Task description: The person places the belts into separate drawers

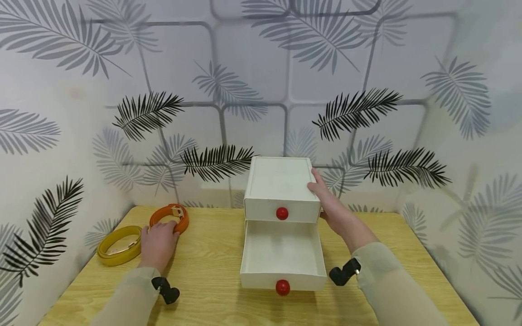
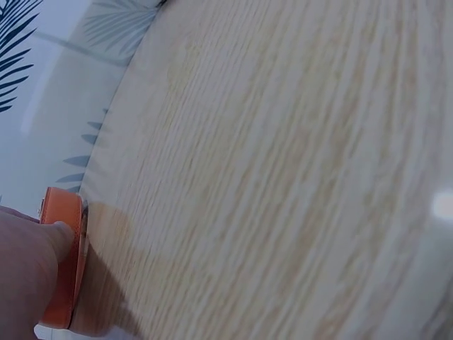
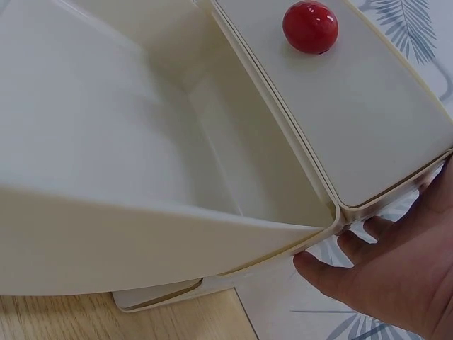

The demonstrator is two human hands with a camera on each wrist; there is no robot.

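Note:
A rolled orange belt lies at the back left of the table, and my left hand pinches its near side. The left wrist view shows the thumb against the outside of the orange belt. Beside that hand, on the left, is a coiled yellow belt with a metal buckle. My right hand rests on the right side of a small white drawer cabinet. In the right wrist view its fingers touch the cabinet's side. The lower drawer is pulled out and holds nothing.
The upper drawer is closed and has a red knob; a matching knob is on the lower drawer. All stand on a wood-grain table, with leaf-patterned walls behind and at both sides.

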